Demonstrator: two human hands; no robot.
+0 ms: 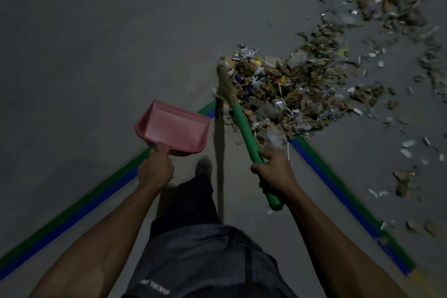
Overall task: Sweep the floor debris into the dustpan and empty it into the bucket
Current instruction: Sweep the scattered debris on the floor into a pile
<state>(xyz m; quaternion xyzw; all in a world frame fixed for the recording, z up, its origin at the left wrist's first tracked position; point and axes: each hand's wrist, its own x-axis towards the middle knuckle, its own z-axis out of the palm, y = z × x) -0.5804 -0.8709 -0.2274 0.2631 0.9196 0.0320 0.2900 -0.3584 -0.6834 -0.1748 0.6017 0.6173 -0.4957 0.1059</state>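
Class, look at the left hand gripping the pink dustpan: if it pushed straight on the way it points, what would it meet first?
Past the dustpan that the left hand holds, probably the near edge of the debris pile by the broom; depth is uncertain.

Both bare arms reach forward, left hand (154, 168) and right hand (274, 173) each curled in a grip.

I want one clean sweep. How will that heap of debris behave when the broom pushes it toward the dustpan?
The debris heap looks like loose scraps, wrappers and crumbly bits, so it will probably break apart, not slide as one mass. The thin pieces seem light and may flutter past the broom. Stragglers already trail off right, so expect more.
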